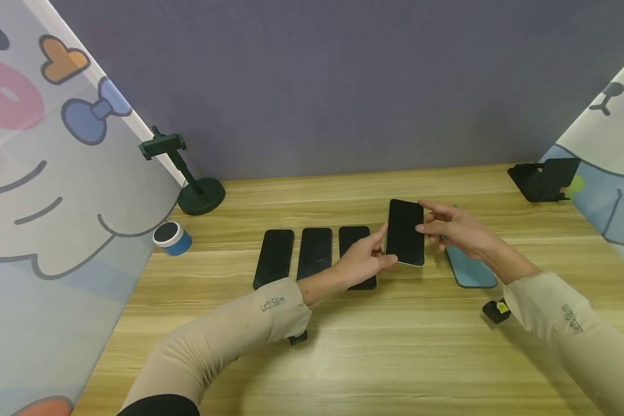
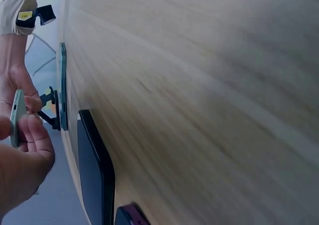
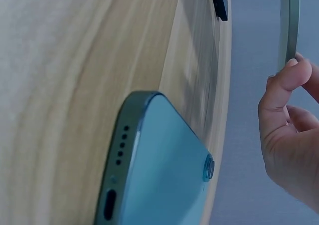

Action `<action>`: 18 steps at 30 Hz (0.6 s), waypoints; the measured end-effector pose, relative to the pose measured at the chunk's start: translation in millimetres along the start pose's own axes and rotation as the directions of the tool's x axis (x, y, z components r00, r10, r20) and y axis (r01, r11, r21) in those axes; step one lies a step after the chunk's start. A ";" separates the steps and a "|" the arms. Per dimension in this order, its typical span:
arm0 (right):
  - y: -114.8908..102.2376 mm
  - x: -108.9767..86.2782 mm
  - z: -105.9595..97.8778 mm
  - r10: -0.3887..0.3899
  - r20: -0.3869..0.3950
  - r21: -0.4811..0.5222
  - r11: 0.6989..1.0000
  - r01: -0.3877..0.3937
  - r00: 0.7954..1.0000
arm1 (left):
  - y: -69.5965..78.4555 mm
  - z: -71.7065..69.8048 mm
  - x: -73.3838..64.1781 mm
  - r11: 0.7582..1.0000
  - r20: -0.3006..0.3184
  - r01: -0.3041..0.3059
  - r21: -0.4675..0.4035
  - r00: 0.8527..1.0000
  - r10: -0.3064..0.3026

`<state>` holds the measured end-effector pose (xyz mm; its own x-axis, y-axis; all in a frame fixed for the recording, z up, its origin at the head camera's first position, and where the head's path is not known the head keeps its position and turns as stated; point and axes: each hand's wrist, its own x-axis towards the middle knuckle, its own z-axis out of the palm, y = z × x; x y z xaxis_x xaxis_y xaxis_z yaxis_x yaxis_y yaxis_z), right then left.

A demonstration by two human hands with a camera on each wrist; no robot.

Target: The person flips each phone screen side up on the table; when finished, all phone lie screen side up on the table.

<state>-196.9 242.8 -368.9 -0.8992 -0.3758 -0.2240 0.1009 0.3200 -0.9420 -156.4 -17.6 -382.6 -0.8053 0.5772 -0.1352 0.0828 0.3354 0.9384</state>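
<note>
Beige sleeves (image 1: pixel 229 329) flank a raised phone (image 1: pixel 405 237), long axis pointing away from their wearer, left hand (image 1: pixel 365 259) gripping its left side, right hand (image 1: pixel 456 229) pinching its right.

Left hand (image 1: pixel 361 258) and right hand (image 1: pixel 455 228) both pinching

The left arm (image 1: pixel 223 335) slants forward and rightward, its wrist (image 1: pixel 319 286) bare beyond the sleeve (image 1: pixel 278 323), thumb and fingers of the left hand set in a pinch. The right arm (image 1: pixel 567 323) angles forward and leftward; the right hand is near the left one, thumb and fingers bent.
</note>
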 end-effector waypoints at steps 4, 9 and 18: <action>-2.2 2.1 1.1 0.010 0.014 -0.013 1.000 -0.010 1.000 | -1.2 -2.4 -0.2 0.992 0.023 -0.007 0.122 1.000 0.004; -3.3 4.3 0.9 0.022 0.035 -0.020 1.000 -0.022 0.999 | -1.5 -2.9 0.4 0.974 0.039 -0.006 0.225 0.999 -0.003; -2.4 8.4 3.6 0.078 0.050 -0.045 0.996 -0.076 0.996 | 1.1 -2.6 2.5 0.951 0.061 0.057 0.303 0.995 -0.079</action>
<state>-203.2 235.7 -369.4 -0.8662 -0.3926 -0.3092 0.1496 0.3867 -0.9100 -159.9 -17.7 -381.1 -0.7720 0.5932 -0.2283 0.2107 0.5778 0.7885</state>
